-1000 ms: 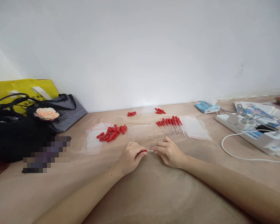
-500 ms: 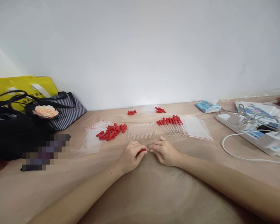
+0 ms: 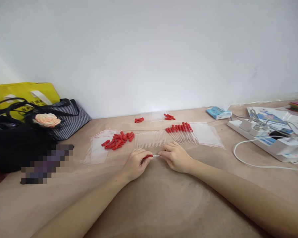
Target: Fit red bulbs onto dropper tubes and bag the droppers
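Observation:
My left hand point(image 3: 136, 164) pinches a red rubber dropper bulb point(image 3: 148, 156) between thumb and fingers. From its mouth a thin glass dropper tube point(image 3: 156, 155) runs across to my right hand point(image 3: 176, 157), whose fingertips are closed on it. How deep the tube sits in the bulb cannot be seen. Beyond my left hand lies a heap of loose red bulbs point(image 3: 118, 141) partly on a clear zip bag point(image 3: 98, 145). A row of bare glass tubes point(image 3: 150, 138) lies in the middle. Right of it, droppers with red bulbs fitted point(image 3: 181, 129) lie side by side.
Further back are two small groups of red bulbs point(image 3: 139, 120) and more tubes point(image 3: 157, 116). More zip bags point(image 3: 210, 135) lie at right, near a blue tissue pack point(image 3: 218, 112) and a power strip point(image 3: 263, 137) with cables. Bags, including a striped one point(image 3: 72, 120), crowd the left.
My hands are slightly farther apart, and more of the glass tube shows between them. Both hands still hold the dropper parts. The camera view has shifted a little.

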